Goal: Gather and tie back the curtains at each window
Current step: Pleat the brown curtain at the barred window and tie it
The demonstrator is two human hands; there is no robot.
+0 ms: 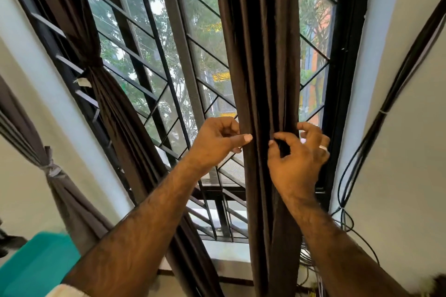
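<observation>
Head view, only one: dark brown right curtain (263, 60) hanging bunched into a narrow column before the right part of the window (183, 60), running from top of frame down past the sill. Left hand (217, 142) at the curtain's left edge, fingers curled behind the fabric, thumb pressed flat against the front folds, so clamped on the bundle. Right hand (298, 154) on the right side, thumb and forefinger pinching a dark fold or strip at the middle, other fingers curled loosely toward the frame; ring on one finger. Cannot tell whether the pinched piece is a tie-back or just a pleat. Left curtain (96, 65) on the same window already cinched at mid-height with a knot, fanning out below. Another curtain (52, 169) at far left edge also tied, with a grey band. Black cables (395, 84) running down the white wall at right, near the window frame but apart from the hands. Teal object (41, 265) at bottom left, blurred. Step in hand, judged: gathering finished or nearly so, tying just starting on this last panel. Next move probably calls for holding the bundle tight with one hand while wrapping a tie around it and knotting at a height matching the left curtain.
</observation>
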